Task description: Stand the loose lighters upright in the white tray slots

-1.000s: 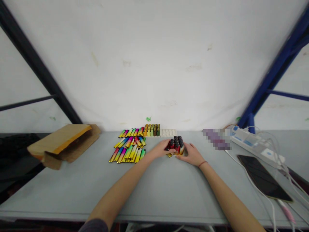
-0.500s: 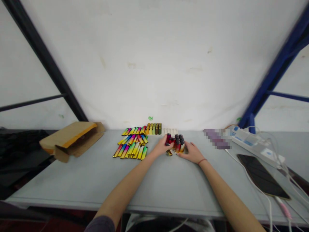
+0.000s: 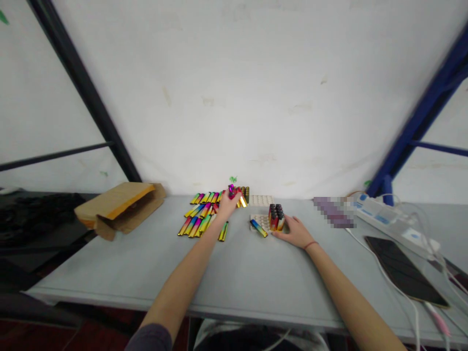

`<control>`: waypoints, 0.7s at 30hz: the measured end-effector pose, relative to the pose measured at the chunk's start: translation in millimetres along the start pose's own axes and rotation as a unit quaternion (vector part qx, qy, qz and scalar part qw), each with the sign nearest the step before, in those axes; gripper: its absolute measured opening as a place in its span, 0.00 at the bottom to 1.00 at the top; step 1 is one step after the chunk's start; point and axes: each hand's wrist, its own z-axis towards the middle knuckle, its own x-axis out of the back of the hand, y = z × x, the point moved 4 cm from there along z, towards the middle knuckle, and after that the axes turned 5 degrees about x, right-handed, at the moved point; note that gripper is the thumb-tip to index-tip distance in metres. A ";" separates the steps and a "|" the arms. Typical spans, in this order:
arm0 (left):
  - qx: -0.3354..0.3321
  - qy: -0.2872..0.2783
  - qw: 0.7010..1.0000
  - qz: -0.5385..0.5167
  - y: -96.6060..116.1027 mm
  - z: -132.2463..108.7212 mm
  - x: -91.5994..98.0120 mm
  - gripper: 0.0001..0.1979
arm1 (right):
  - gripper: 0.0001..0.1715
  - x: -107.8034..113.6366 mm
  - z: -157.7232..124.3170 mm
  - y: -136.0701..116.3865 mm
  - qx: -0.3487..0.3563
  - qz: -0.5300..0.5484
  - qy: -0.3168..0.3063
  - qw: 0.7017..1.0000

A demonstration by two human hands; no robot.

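Observation:
My left hand (image 3: 229, 202) is closed around several colourful lighters (image 3: 233, 191), held above the far end of a pile of rainbow lighters (image 3: 200, 218) lying flat on the grey table (image 3: 248, 278). My right hand (image 3: 294, 231) rests against a white slotted tray (image 3: 261, 222), fingers curled at its right side. A block of red lighters (image 3: 276, 217) stands upright in that tray. One blue-and-yellow lighter (image 3: 258, 227) lies across the tray's front, and another lighter (image 3: 223, 230) lies alone beside the pile.
A second white tray (image 3: 261, 200) sits by the wall, next to a row of upright lighters (image 3: 246, 194). An open cardboard box (image 3: 119, 207) lies at the left. A power strip (image 3: 385, 219), cables and a dark phone (image 3: 404, 269) occupy the right side.
My left hand left the tray and moved left and back to the pile, taking several lighters with it. Part of the tray is now bare. My right hand stayed at the tray.

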 end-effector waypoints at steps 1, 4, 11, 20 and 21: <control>0.018 -0.008 0.999 0.050 0.2 9.1 19.0 0.14 | 0.40 0.4 -0.2 0.1 0.000 0.000 0.003 1.000; 0.060 -0.028 0.964 0.259 -4.2 28.5 74.8 0.11 | 0.39 1.4 -0.9 -0.2 0.002 0.003 0.012 1.000; 0.121 -0.083 0.887 0.439 -30.5 35.7 109.5 0.10 | 0.37 4.4 -2.6 -3.2 0.004 0.005 0.017 1.000; 0.101 -0.064 0.834 0.539 -34.6 37.1 102.5 0.23 | 0.37 5.9 -4.1 -5.1 0.001 0.003 0.010 1.000; 0.099 -0.059 0.832 0.543 -34.3 36.4 103.5 0.23 | 0.37 6.0 -4.1 -5.3 0.000 0.004 0.010 1.000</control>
